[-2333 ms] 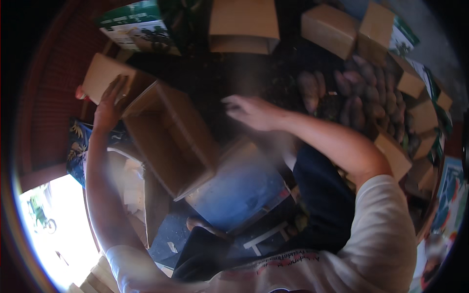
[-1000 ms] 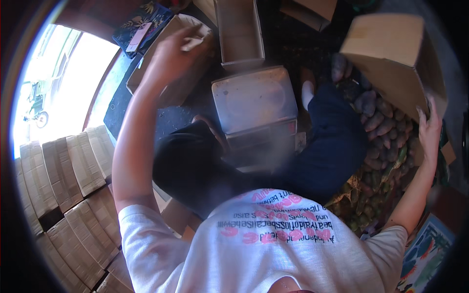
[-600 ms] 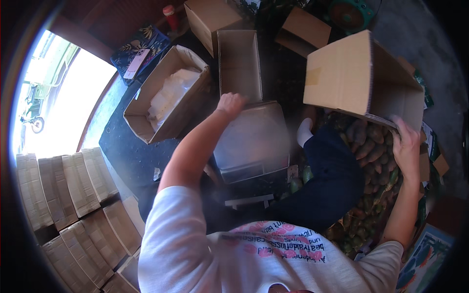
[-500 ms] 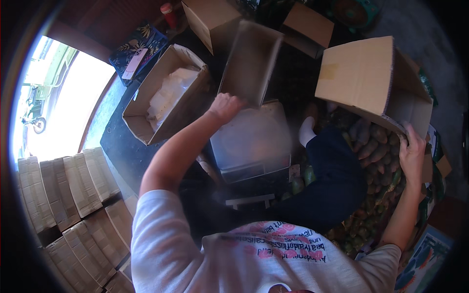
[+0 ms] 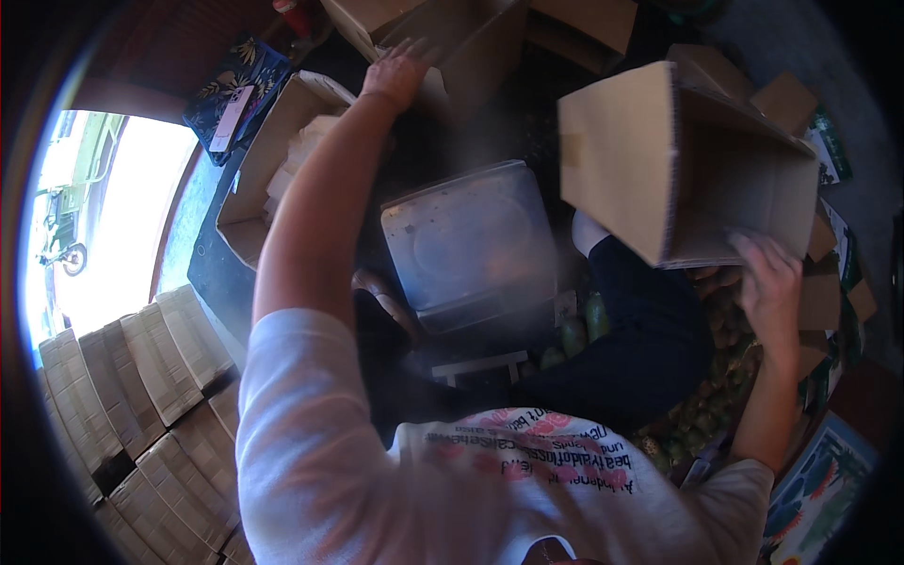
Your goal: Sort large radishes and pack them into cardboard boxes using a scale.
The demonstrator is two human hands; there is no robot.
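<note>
left hand (image 5: 398, 75) blurred near box (image 5: 485, 61), hold unclear; right hand (image 5: 772, 273) grips carton (image 5: 617, 155) rim.

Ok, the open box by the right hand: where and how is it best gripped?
Probably by the near edge of the mouth, coming from the person's right: fingers inside the box, thumb outside. The mouth is tilted toward the right, so that thin cardboard wall is exposed, while the left face offers only a broad flat panel. The right hand is at that edge.
</note>
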